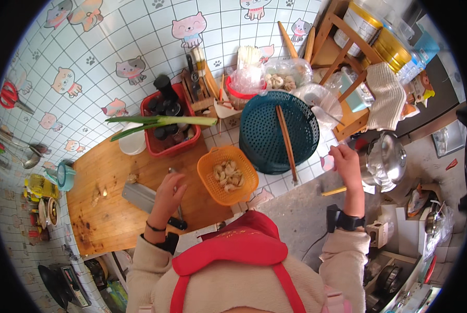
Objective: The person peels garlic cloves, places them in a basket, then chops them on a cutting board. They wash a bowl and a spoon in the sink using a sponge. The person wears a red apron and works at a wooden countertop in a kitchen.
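Orange basket (240,197): 1, at the right edge of the wooden board (93,177), holding pale garlic cloves (228,176), overlapping, not countable.
Teal perforated basket (254,117): 1, large, standing between the orange basket and the right hand; 1 pair of long brown chopsticks (286,138) laid across it.
Red basket (149,148): 1, behind the board, packed with dark-capped bottles (167,107); 1 spring onion (189,120) across its top.
White tub (131,144): 1, beside the red basket, partly covered by the onion leaves.
Cleaver (138,197): 1, flat on the board beside the left hand.
Metal pot (389,161): 1, right of the right hand.
Hands: 2. Left hand (170,194) over the board, fingers bent; right hand (345,160) beyond the teal basket, fingertips bunched. Whether either grips anything, cannot tell.
Writing: gold marks on the red apron (231,250), too small to read.
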A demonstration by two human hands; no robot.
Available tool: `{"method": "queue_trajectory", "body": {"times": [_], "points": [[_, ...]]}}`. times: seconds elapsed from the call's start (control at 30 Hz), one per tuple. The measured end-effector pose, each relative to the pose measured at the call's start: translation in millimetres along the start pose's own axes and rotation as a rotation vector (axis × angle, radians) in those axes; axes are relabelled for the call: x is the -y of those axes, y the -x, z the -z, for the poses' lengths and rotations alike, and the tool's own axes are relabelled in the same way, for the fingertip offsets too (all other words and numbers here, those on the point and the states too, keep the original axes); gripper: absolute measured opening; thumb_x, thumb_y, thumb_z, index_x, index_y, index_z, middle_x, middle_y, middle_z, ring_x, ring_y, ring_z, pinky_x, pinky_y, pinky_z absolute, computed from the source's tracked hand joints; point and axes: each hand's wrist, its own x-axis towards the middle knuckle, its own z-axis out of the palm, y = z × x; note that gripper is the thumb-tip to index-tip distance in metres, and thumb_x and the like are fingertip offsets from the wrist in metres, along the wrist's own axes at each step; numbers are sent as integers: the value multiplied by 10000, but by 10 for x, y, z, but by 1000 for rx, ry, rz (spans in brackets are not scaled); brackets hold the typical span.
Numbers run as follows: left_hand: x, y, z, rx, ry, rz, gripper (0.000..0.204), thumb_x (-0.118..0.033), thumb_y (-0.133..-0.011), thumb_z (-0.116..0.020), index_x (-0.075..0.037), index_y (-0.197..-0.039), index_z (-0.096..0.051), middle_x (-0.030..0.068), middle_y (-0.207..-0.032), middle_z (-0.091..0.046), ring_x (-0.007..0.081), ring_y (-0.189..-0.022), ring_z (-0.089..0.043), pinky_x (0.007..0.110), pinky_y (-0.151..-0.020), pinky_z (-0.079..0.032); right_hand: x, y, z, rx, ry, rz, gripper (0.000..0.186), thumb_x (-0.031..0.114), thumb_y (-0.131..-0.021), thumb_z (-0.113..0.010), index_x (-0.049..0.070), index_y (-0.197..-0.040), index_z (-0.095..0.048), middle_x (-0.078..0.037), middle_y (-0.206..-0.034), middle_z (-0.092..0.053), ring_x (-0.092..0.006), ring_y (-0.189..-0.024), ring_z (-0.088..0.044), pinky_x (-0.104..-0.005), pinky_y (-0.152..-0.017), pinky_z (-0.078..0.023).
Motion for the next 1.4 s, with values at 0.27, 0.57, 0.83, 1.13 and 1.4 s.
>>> {"method": "queue_trajectory", "body": {"times": [0.27, 0.57, 0.83, 1.13, 1.4], "points": [[9, -103, -133, -196, 144, 185, 238, -10, -793, -559, 8, -1030, -548, 102, -1085, -521, 142, -796, -546, 234, -655, -466, 457, -1811, -164, 481, -51, 391, 196, 110, -798, -530, -30, -931, -566, -73, -734, -582, -119, -531, -541, -253, -492, -426], [-145, 17, -403, -288, 17, 310, 221, -40, -810, -549, -5, -1028, -554, 97, -1070, -527, 161, -797, -542, 236, -655, -449, 265, -3670, -1258, 559, 928, 687, 223, 111, -689, -571, -10, -870, -621, -160, -810, -632, -299, -716, -607, -367, -646, -469], [-172, 146, -519, -380, 76, 440, 217, -44, -810, -550, -19, -1025, -564, 104, -1051, -535, 180, -835, -554, 252, -665, -467, 19, -3798, -1516, 654, 1092, 599, 244, 128, -665, -594, 13, -877, -630, -193, -896, -621, -330, -838, -598, -371, -724, -475], [-222, 157, -540, -339, -98, 288, 225, -98, -784, -543, -45, -1002, -558, 119, -976, -552, 282, -845, -553, 328, -710, -462, -4, -3666, -1507, 710, 901, 691, 347, 167, -635, -636, 40, -958, -616, -193, -950, -613, -341, -907, -586, -361, -780, -470], [-367, 248, -559, -350, -83, 227, 208, -112, -794, -541, -56, -994, -555, 116, -972, -562, 299, -895, -545, 348, -749, -449, -303, -3961, -1498, 565, 937, 765, 364, 131, -620, -614, 11, -963, -615, -188, -796, -625, -343, -793, -608, -387, -703, -475]]}}
